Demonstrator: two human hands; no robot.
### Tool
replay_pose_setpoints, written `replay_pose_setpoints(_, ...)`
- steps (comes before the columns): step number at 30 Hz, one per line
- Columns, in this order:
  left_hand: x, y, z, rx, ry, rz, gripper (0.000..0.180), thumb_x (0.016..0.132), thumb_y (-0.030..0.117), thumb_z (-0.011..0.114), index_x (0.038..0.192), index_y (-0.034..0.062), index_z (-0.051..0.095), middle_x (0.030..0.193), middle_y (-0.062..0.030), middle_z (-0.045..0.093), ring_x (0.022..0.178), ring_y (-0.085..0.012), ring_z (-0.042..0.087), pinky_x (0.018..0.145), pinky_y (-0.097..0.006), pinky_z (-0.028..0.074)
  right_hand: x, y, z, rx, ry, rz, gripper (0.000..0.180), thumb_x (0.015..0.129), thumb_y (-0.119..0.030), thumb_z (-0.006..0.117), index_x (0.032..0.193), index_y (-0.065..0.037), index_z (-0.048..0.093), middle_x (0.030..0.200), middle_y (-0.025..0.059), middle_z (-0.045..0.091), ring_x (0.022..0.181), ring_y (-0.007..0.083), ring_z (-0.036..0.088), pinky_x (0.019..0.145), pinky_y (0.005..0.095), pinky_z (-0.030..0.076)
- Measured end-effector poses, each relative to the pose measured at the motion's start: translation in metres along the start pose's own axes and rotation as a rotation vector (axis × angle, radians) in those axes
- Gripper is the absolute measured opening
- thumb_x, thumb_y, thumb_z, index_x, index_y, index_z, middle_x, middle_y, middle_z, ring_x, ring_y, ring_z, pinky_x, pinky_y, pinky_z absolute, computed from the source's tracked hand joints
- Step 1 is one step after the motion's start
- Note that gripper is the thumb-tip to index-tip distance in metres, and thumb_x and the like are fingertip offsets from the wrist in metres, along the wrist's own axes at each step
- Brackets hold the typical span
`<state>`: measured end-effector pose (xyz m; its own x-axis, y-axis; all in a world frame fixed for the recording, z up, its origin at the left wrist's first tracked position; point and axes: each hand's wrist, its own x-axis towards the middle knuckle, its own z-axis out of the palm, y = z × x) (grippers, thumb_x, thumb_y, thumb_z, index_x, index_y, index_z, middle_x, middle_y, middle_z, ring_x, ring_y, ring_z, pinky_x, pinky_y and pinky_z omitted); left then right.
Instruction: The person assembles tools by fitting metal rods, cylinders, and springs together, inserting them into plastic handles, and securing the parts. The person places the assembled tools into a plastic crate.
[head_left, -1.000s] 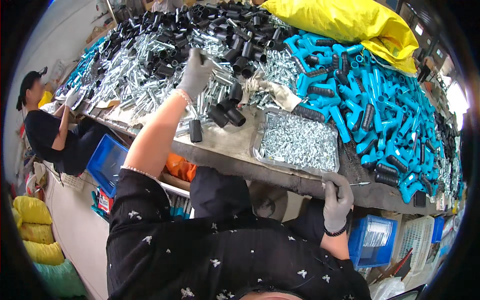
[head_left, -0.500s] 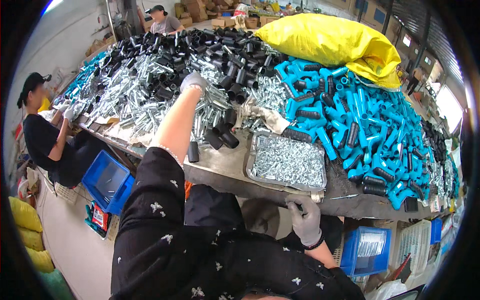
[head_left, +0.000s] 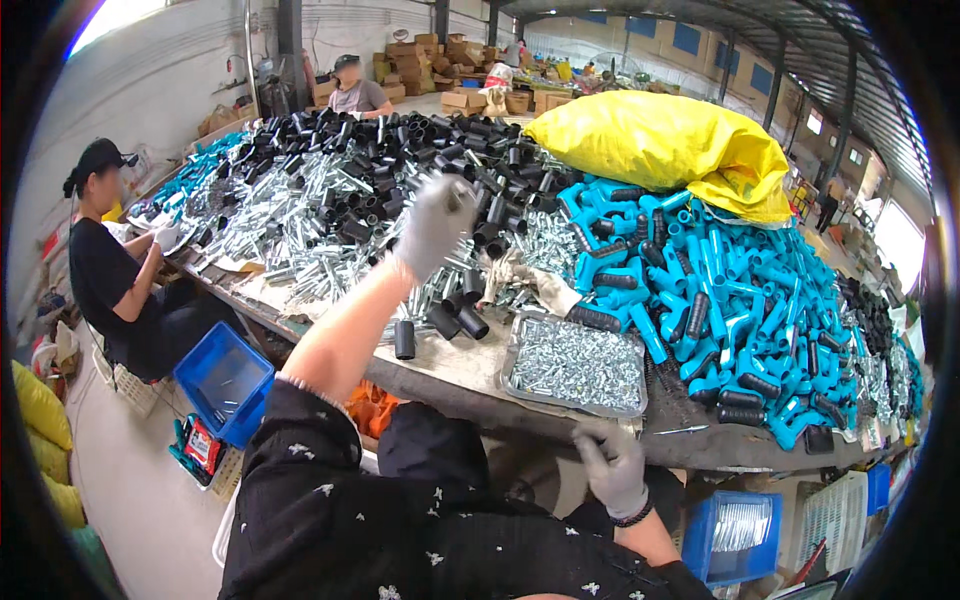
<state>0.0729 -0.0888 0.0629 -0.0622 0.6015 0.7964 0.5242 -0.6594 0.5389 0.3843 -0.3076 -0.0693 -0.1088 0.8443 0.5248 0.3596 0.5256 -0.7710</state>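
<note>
Left hand (head_left: 437,222) reaching w/ fingers closing over black tubes (head_left: 400,150), right hand (head_left: 612,468) curled, gripping counter (head_left: 455,370) edge, prob. for balance.

A grey-gloved left hand (head_left: 437,222) reaches out over a far heap of silver metal tubes (head_left: 320,235) and short black plastic sleeves (head_left: 400,150). The gloved right hand (head_left: 612,468) sits low at the near edge of the long worktable (head_left: 450,365), just below a shallow metal tray of shiny screws (head_left: 577,364). To the right lie bright blue plastic fittings (head_left: 720,290) under a yellow sack (head_left: 660,145).
</note>
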Motion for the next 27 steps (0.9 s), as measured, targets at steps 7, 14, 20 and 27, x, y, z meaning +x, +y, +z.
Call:
replay_pose_setpoints(7,-0.208,0.129,-0.001,-0.394,-0.576,-0.008,0.027,0.080,0.002,0.073,0.106,0.0029,0.067,0.105,-0.0148,0.066,0.100,-0.0292,0.065,0.089,-0.039,0.051,0.015,-0.018,0.033,-0.179,-0.453,-0.176,0.050,0.083,-0.007,0.071,0.130,0.000,0.055,0.119,0.0186,0.063,0.106,0.0353,0.063,0.095,0.0424,0.049)
replay_pose_setpoints(14,-0.242,0.085,-0.014,-0.301,-0.444,-0.364,0.035,0.096,0.013,0.063,0.124,-0.0039,0.049,0.113,-0.0159,0.056,0.107,-0.0225,0.054,0.097,-0.038,0.045,0.010,-0.010,0.011,0.275,-0.197,0.061,0.025,0.101,-0.017,0.057,0.116,0.002,0.055,0.096,0.0106,0.070,0.083,0.0178,0.067,0.073,0.0333,0.056)
replay_pose_setpoints(20,-0.250,0.096,-0.008,-0.136,-0.522,-0.195,0.032,0.088,0.001,0.060,0.119,-0.0034,0.053,0.106,-0.0192,0.052,0.096,-0.0355,0.055,0.089,-0.038,0.047,0.013,-0.045,0.016,0.414,-0.154,-0.120,0.037,0.098,-0.027,0.065,0.121,0.000,0.054,0.107,0.0170,0.067,0.087,0.0233,0.068,0.075,0.0344,0.056)
replay_pose_setpoints(27,-0.288,0.083,0.007,-0.311,-0.712,-0.239,0.038,0.079,0.007,0.073,0.115,-0.0015,0.062,0.114,-0.0194,0.057,0.104,-0.0368,0.057,0.091,-0.040,0.048,-0.006,-0.022,0.019,-0.111,-0.259,-0.088,0.045,0.084,-0.020,0.080,0.120,-0.002,0.061,0.090,0.0067,0.064,0.077,0.0164,0.061,0.073,0.0311,0.052)
